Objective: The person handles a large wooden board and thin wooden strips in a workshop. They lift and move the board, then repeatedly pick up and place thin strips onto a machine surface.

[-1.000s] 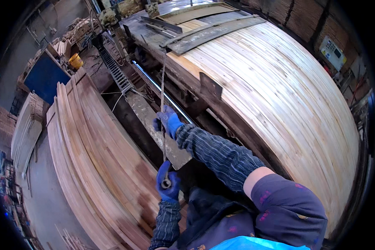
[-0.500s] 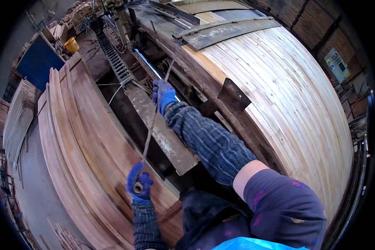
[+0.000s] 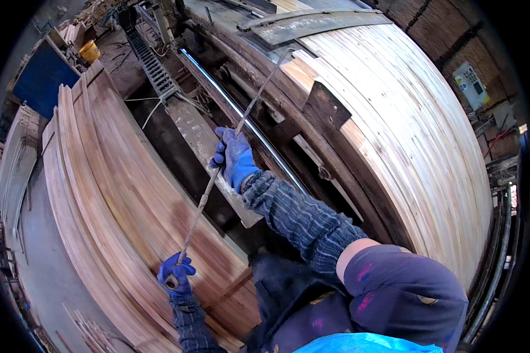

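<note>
A long, thin ribbed metal rod [image 3: 199, 212] slants across the middle, from lower left to upper right. My left hand [image 3: 175, 275], in a blue glove, is closed around its lower end, where a round, hollow end shows. Farther up the rod, my right hand [image 3: 235, 154], also gloved in blue, is wrapped around it. The rod's far tip reaches the near-side board ends, beside a layer of pale wooden boards [image 3: 406, 129] on the right. Whether the tip hooks a board I cannot tell. A flat metal bar [image 3: 324, 26] crosses above the boards' far end.
Stacked reddish-brown boards [image 3: 118, 176] stand at my left. Between the stacks run a shiny metal shaft [image 3: 241, 115], a rusty beam [image 3: 218, 176] and a dark gap. An upright metal plate [image 3: 327, 106] borders the pale boards. A yellow bucket [image 3: 89, 52] and a control panel [image 3: 471, 85] are farther off.
Both hands have moved down and toward me with the rod, the left one also leftward. Ends of the nearest pale boards now show uneven, away from the crossing metal bar. The view has shifted slightly.
</note>
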`<move>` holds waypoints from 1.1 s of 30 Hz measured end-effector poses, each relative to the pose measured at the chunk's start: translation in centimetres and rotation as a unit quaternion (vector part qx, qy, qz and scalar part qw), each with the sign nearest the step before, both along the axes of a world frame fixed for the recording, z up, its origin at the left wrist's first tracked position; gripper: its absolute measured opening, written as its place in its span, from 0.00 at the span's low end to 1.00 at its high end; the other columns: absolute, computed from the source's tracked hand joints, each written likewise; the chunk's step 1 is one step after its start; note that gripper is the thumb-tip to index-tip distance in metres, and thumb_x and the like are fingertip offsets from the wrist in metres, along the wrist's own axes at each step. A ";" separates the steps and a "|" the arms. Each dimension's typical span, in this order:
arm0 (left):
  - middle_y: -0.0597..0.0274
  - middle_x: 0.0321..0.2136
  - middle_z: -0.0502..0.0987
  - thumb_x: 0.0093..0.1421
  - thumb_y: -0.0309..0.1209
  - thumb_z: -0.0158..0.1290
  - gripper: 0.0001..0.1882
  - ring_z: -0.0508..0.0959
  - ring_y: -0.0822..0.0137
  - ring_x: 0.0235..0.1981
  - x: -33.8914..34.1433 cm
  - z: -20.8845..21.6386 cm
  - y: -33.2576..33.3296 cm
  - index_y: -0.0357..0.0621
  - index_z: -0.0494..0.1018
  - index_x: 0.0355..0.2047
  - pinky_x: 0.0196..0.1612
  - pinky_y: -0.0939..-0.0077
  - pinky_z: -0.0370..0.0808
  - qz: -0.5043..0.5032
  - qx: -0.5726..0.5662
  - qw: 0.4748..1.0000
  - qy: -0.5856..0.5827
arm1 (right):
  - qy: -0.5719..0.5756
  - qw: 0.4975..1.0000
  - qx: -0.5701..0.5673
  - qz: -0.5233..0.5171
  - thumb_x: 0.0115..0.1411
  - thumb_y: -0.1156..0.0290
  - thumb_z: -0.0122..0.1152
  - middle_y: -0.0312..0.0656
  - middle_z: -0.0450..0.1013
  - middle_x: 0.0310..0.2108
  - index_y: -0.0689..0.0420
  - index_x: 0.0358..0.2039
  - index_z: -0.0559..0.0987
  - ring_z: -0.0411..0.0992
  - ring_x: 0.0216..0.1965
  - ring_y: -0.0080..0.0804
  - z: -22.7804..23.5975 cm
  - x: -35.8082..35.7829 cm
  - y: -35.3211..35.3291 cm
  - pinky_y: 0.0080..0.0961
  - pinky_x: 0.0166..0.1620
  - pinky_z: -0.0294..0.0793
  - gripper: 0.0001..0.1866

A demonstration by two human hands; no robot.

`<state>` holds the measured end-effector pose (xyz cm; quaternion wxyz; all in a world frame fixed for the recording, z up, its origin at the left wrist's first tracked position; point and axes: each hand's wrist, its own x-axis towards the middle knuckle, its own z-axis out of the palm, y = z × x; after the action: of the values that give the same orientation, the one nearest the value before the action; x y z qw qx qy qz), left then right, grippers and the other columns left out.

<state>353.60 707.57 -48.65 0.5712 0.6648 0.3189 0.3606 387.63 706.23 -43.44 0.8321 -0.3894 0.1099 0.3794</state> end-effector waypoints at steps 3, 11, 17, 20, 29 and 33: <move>0.57 0.23 0.80 0.63 0.52 0.54 0.29 0.79 0.67 0.26 -0.4 0.1 -3.9 0.29 0.78 0.37 0.35 0.70 0.77 0.012 0.017 0.999 0.040 | -0.039 0.999 -0.019 0.013 0.71 0.55 0.46 0.34 0.63 0.21 0.54 0.48 0.72 0.62 0.16 0.25 -0.3 -0.3 -1.9 0.33 0.20 0.68 0.17; 0.58 0.27 0.81 0.60 0.50 0.58 0.27 0.81 0.67 0.30 -0.3 1.1 -10.5 0.32 0.78 0.41 0.36 0.71 0.77 -0.003 0.079 0.991 0.110 | -0.051 0.998 -0.018 0.044 0.71 0.54 0.47 0.34 0.64 0.22 0.55 0.47 0.72 0.61 0.17 0.25 -0.4 0.0 -5.5 0.29 0.21 0.66 0.17; 0.57 0.30 0.82 0.57 0.41 0.60 0.15 0.82 0.64 0.30 -1.6 3.3 -11.1 0.40 0.82 0.33 0.34 0.69 0.78 0.004 0.146 0.977 0.152 | -0.031 0.999 0.009 0.019 0.70 0.54 0.49 0.30 0.61 0.21 0.56 0.44 0.73 0.57 0.18 0.23 1.5 -2.1 -6.6 0.26 0.24 0.63 0.18; 0.57 0.26 0.81 0.51 0.34 0.60 0.11 0.81 0.60 0.27 -1.7 4.7 -9.6 0.43 0.82 0.32 0.31 0.66 0.77 0.004 0.239 0.957 0.165 | -0.033 0.999 0.042 0.007 0.70 0.53 0.49 0.30 0.62 0.21 0.56 0.44 0.73 0.57 0.17 0.22 2.2 -2.6 -6.5 0.26 0.23 0.64 0.18; 0.52 0.27 0.80 0.49 0.28 0.59 0.09 0.80 0.52 0.29 -1.0 4.4 -13.3 0.41 0.80 0.32 0.36 0.62 0.77 0.005 0.268 0.941 0.205 | 0.019 0.998 -0.015 0.059 0.69 0.55 0.49 0.30 0.61 0.21 0.53 0.45 0.74 0.57 0.16 0.24 3.6 -2.3 -7.9 0.24 0.20 0.62 0.16; 0.53 0.36 0.82 0.53 0.29 0.60 0.10 0.81 0.55 0.38 -1.4 3.1 -16.1 0.42 0.81 0.36 0.45 0.63 0.76 -0.029 0.181 0.968 0.169 | -0.050 0.994 0.004 0.099 0.70 0.57 0.49 0.33 0.65 0.22 0.55 0.48 0.74 0.61 0.17 0.23 5.1 -3.3 -8.7 0.24 0.21 0.66 0.16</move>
<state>352.17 691.45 -45.54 0.3891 0.8176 0.3210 0.2776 384.33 697.50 -38.39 0.7963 -0.4138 0.0274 0.4403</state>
